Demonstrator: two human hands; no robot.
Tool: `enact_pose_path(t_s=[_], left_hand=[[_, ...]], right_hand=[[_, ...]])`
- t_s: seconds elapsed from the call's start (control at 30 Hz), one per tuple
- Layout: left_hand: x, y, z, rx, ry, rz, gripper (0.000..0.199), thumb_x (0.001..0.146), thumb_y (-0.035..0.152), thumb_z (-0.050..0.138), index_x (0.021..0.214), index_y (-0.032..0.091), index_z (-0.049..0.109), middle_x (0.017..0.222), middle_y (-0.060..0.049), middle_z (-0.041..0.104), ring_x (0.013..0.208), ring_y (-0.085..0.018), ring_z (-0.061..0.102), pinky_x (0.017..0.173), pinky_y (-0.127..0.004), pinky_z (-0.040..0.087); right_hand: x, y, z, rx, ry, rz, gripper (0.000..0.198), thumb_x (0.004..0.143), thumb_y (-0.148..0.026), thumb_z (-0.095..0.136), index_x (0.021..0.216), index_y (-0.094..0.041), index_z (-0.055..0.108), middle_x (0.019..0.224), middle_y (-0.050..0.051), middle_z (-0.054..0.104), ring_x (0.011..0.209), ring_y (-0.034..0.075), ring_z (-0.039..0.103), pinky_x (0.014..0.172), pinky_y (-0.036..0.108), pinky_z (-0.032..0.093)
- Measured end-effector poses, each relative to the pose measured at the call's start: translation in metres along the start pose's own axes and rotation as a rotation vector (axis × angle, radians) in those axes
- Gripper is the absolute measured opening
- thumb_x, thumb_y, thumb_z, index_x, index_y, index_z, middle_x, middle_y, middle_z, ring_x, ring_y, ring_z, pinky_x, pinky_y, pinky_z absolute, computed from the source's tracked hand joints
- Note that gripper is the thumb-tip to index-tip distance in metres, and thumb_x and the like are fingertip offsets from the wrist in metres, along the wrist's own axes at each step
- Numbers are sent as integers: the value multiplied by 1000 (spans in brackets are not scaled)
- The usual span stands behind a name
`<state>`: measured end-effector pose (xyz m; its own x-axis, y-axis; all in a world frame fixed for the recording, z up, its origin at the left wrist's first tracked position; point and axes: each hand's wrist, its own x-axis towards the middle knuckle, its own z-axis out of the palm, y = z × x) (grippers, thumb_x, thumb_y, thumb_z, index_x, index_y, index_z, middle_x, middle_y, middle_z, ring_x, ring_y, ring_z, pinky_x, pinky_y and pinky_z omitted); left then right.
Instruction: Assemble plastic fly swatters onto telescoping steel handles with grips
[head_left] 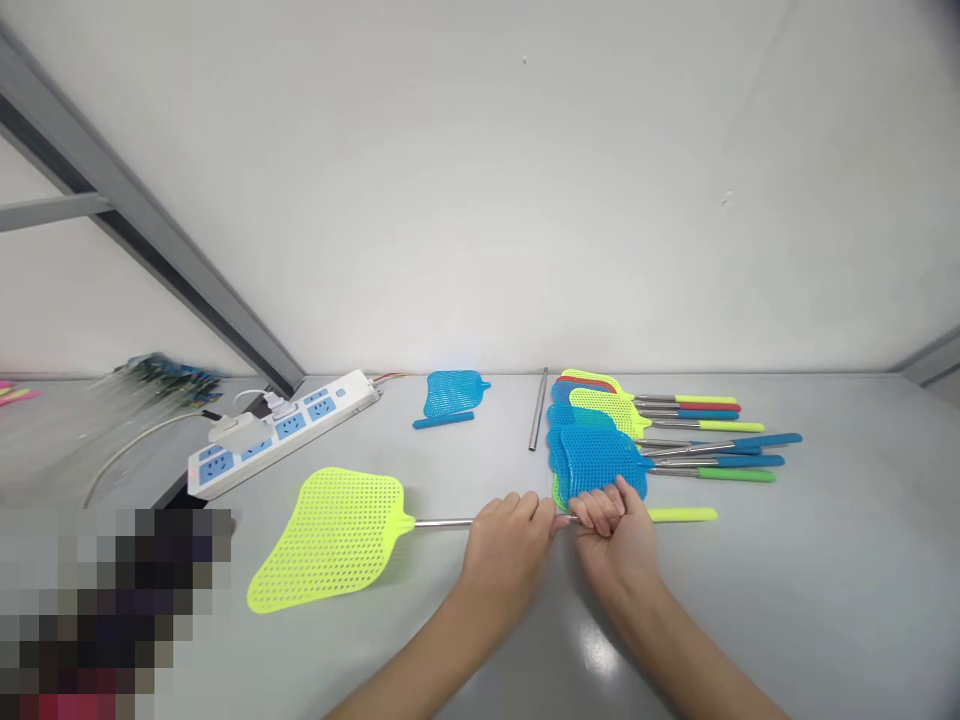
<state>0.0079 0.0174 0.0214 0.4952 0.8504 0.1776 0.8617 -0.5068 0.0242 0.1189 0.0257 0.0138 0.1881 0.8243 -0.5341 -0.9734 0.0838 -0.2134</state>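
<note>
At the left of the table point(847, 580), a white power strip point(349, 395) lies behind the mesh head of a yellow fly swatter point(330, 540). Right of a loose blue swatter head point(454, 392) and blue handle point(444, 420), the left hand point(514, 540) grips the yellow swatter's metal shaft point(442, 523); beside it the right hand point(615, 535) curls around the shaft near the yellow handle point(684, 515), before piled swatters point(600, 460).

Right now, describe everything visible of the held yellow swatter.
The yellow swatter has a broad, perforated, plastic-looking head, a shiny metal-looking shaft and a yellow handle. Held crosswise, head leftward: the left hand grips the shaft, the right hand beside it, toward the handle. Whether the head touches the table is unclear.
</note>
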Motion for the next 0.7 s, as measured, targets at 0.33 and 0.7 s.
enact_pose_path(t_s=[0.33, 0.7], left_hand=[[-6, 3, -2, -131, -25, -21, 20, 84, 26, 38, 69, 20, 49, 63, 3, 57, 57, -13, 54, 50, -25, 33], [0, 3, -16, -250, -101, -5, 30, 87, 33, 26, 70, 19, 47, 64, 3, 58, 54, -11, 52, 46, -23, 26]], right_hand=[[-8, 2, 4, -155, -178, 184, 43, 77, -27, 44, 48, -18, 14, 39, -7, 17, 37, 8, 19, 40, 24, 25], [-15, -14, 16, -215, -210, 9, 47, 78, -40, 45, 48, -17, 16, 38, -7, 14, 36, 8, 11, 36, 24, 15]])
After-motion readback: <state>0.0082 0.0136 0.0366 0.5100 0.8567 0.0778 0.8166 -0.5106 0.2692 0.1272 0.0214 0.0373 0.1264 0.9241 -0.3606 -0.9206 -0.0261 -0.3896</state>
